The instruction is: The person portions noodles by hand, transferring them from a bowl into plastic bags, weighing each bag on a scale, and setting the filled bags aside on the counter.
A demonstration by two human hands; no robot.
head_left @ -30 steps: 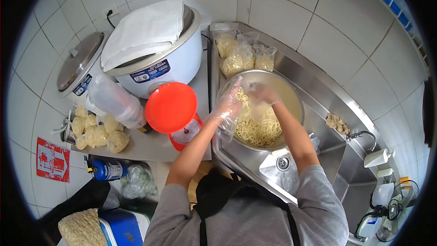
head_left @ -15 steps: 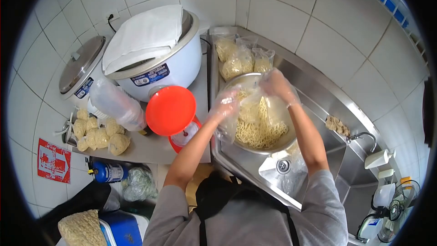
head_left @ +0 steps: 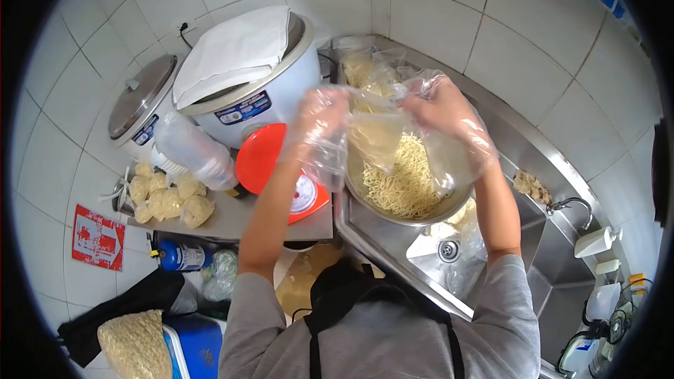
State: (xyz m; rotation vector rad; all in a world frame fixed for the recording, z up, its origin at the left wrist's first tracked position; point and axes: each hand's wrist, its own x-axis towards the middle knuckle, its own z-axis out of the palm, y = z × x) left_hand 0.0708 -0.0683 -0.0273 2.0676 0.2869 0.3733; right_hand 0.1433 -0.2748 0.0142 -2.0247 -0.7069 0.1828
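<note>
Both my hands wear loose clear plastic gloves. My left hand (head_left: 321,118) pinches one side of a clear plastic bag (head_left: 378,132), and my right hand (head_left: 444,107) grips the other side near its top. Stretched between them, the bag hangs over a large metal bowl (head_left: 418,223). Pale yellow noodles (head_left: 401,186) are heaped in that bowl, partly hidden behind the plastic. Behind the bag, several filled bags of noodles (head_left: 359,69) stand at the sink's back corner. Left of the bowl, my left forearm crosses in front of a red kitchen scale (head_left: 317,209) with a round red pan (head_left: 254,161).
A big rice cooker (head_left: 288,81) with a white cloth (head_left: 232,56) on it stands back left, near a smaller lidded cooker (head_left: 140,98). Knotted bags of noodles (head_left: 168,202) lie at the counter's left. The steel sink (head_left: 540,231) has a faucet (head_left: 572,205) at right.
My hands have risen out of the bowl and spread apart, drawing the bag up and stretching it. My left hand moved left, now overlapping the rice cooker; the scale's dial has come into view.
</note>
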